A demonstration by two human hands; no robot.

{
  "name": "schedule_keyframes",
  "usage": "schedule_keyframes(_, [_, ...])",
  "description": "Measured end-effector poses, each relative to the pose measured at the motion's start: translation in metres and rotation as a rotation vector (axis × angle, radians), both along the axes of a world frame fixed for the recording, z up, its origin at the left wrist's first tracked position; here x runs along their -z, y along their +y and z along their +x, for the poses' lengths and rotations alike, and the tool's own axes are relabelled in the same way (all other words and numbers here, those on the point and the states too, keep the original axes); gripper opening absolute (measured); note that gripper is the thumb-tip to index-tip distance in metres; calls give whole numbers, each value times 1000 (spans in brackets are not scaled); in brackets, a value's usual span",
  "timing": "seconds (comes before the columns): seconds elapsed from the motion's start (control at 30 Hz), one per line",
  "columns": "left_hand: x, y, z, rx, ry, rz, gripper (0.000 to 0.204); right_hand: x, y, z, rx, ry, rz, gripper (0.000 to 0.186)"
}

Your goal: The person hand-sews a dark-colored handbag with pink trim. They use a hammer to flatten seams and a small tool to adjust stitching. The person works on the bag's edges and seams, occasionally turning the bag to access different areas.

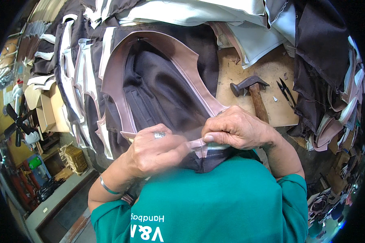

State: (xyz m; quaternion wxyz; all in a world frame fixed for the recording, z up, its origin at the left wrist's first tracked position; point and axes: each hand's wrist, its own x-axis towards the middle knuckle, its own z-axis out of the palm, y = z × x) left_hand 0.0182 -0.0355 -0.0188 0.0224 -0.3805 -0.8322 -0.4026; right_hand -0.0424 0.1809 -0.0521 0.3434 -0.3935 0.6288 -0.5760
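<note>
A dark brown fabric bag piece (166,89) with a wide pink trim (112,81) round its opening lies in front of me, its near edge against my green shirt. My right hand (236,127) pinches the near part of the trim, thumb on top. Close beside it, my left hand (156,149), wearing a ring, has its fingers curled onto the same pink edge. Those left fingers are partly smeared by motion. A short folded bit of trim shows between the two hands, with a whitish strip below it.
To the right, a hammer (256,95) with a wooden handle and black thread snips (286,93) lie on a tan board (278,67). Brown, pink and white pieces (83,73) are layered at the left. Dark fabric (320,52) is heaped at the right. A black fan (18,125) stands far left.
</note>
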Motion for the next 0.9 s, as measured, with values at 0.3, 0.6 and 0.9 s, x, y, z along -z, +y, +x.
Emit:
schedule_keyframes(0.3, [8,2,8,-138,-97,109,25,-1,3,-1,-27,51,15,15])
schedule_keyframes(0.6, [4,3,8,-170,-101,16,23,-1,1,8,64,8,28,13])
schedule_keyframes(0.9, [5,-1,1,-23,-99,13,17,0,-6,19,189,337,-172,21])
